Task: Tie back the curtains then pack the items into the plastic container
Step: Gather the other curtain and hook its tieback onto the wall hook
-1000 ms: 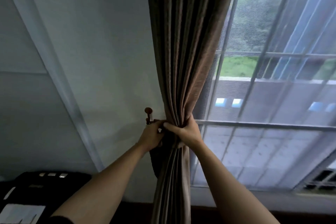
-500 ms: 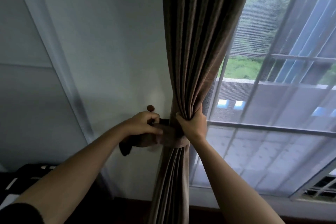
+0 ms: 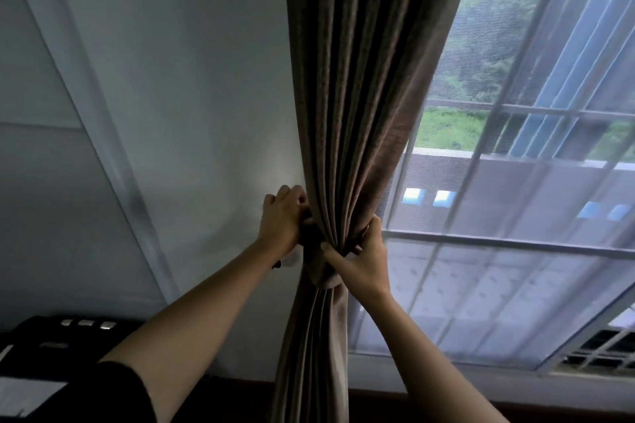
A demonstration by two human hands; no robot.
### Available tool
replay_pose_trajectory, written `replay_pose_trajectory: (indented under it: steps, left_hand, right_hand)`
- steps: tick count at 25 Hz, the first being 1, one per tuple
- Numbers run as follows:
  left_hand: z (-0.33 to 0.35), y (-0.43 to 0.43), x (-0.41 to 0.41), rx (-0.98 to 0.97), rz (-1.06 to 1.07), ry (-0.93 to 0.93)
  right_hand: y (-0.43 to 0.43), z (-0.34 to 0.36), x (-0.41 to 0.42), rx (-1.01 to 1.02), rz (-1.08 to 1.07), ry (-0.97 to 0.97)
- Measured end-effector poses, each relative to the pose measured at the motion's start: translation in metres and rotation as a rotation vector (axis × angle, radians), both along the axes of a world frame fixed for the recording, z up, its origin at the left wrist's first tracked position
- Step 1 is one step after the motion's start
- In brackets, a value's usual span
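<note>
A brown curtain [image 3: 360,96] hangs gathered into a bunch between the wall and the window. A matching fabric tieback band [image 3: 318,269] wraps around the bunch at its narrowest point. My left hand [image 3: 281,220] is pressed against the wall side of the curtain, fingers curled on the end of the band; the wall hook is hidden behind it. My right hand [image 3: 360,257] grips the gathered curtain and the band from the window side. The plastic container is not in view.
A white wall [image 3: 189,79] with a slanted trim strip lies to the left. The window [image 3: 515,182] with a sheer screen and metal bars is on the right. A black device [image 3: 62,343] with paper sits at lower left.
My left hand has moved up and right, closer to the curtain, covering the wall hook. The loose end of the band that hung below it is now drawn in against the curtain.
</note>
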State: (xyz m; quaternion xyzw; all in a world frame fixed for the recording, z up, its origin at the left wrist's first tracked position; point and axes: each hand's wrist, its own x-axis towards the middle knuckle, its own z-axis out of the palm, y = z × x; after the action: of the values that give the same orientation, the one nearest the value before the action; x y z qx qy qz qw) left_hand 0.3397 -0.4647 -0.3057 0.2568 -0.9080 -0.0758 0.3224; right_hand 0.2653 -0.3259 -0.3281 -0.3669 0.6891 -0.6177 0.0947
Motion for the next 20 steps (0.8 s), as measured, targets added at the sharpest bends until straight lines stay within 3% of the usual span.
replay_pose_trajectory:
  steps: [6, 10, 15, 20]
  left_hand:
    - [-0.014, 0.017, -0.005, 0.634, -0.065, 0.3]
    - [-0.013, 0.02, -0.009, 1.039, -0.068, 0.243]
    - [-0.021, 0.022, 0.0, 1.115, -0.19, 0.105]
    - [-0.021, 0.036, 0.001, 1.119, -0.182, 0.281]
  right_hand:
    - [0.009, -0.013, -0.01, -0.093, 0.172, -0.049]
    - [0.009, -0.022, -0.025, -0.14, 0.231, -0.215]
    - [0.002, -0.016, -0.038, 0.128, 0.207, 0.004]
    - [-0.005, -0.01, -0.053, 0.282, 0.264, 0.224]
